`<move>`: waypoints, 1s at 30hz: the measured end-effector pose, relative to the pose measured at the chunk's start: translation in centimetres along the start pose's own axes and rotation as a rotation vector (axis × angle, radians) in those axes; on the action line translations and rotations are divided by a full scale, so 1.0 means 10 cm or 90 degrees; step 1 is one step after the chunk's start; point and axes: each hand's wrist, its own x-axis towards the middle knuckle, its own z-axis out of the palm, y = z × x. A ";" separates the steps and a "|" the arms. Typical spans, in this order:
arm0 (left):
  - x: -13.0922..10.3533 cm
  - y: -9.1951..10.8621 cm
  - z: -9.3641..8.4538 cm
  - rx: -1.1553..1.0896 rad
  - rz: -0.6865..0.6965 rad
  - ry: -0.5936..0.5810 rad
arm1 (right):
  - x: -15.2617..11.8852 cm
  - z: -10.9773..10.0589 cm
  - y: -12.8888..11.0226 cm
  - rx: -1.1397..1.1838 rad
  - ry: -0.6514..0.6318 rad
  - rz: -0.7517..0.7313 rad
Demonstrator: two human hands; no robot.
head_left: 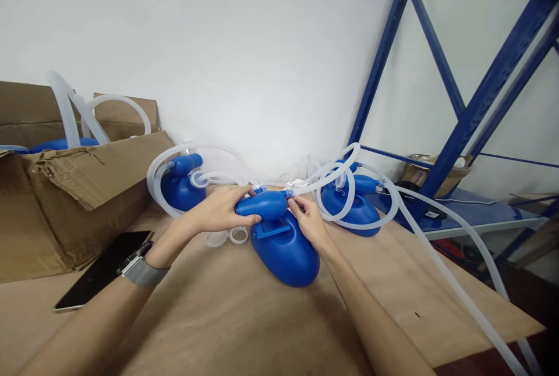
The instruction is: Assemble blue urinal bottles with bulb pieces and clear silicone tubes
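A blue plastic bottle (286, 254) with a rounded body and a blue cylindrical head (264, 206) rests on the brown table (227, 318) in the middle. My left hand (225, 208) is closed round the left end of the head, thumb in front and fingers behind. At the head's right end, my right hand (305, 216) pinches the joint where a translucent hose (312, 188) meets it. The fingertips partly cover this joint. Two clear rings (239, 236) lie left of the bottle.
Similar blue bottles with coiled hoses stand at the back left (181, 190) and right (358, 213). An open cardboard box (100, 190) and a black tablet (102, 271) are at left. Blue shelving (458, 131) rises at right; hoses (454, 288) hang over the table's right edge.
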 end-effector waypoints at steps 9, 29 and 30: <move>0.00 0.06 0.08 -0.173 -0.068 -0.034 | 0.00 0.00 0.07 0.048 0.007 -0.004; 0.01 -0.03 0.42 -0.655 -0.264 -0.189 | -0.03 -0.05 0.12 0.109 0.023 0.035; 0.02 -0.05 0.45 -0.680 -0.263 -0.198 | -0.03 -0.05 0.12 0.109 0.030 0.033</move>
